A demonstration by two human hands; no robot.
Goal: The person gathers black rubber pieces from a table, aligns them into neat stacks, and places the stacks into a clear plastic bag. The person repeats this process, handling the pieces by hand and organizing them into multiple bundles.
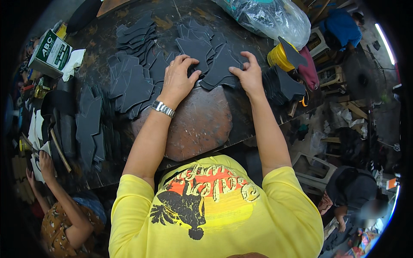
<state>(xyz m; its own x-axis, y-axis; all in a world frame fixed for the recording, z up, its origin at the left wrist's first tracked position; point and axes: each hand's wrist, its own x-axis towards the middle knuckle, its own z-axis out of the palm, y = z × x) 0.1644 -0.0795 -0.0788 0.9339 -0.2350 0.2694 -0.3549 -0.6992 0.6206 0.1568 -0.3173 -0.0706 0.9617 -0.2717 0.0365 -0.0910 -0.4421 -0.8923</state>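
My left hand (180,76) rests on the table's far middle, thumb and fingers curved and apart at the left edge of some dark grey cut sheet pieces. Opposite it, my right hand (250,76) has its thumb at the right edge of a jagged dark grey piece (220,64), with the fingers spread past it. That piece lies overlapping others between my hands. Neither hand visibly grips anything. More overlapping pieces (131,86) fan out to the left, and another pile (137,36) lies beyond. Just before my hands is a worn brown board (200,124).
Stacked dark pieces (90,124) stand at left; another stack (284,86) lies right, beside a yellow container (282,58) and orange-handled scissors (304,99). A tin can (50,53) and a clear plastic bag (271,19) sit farther back. Another person's hand (46,165) works at lower left.
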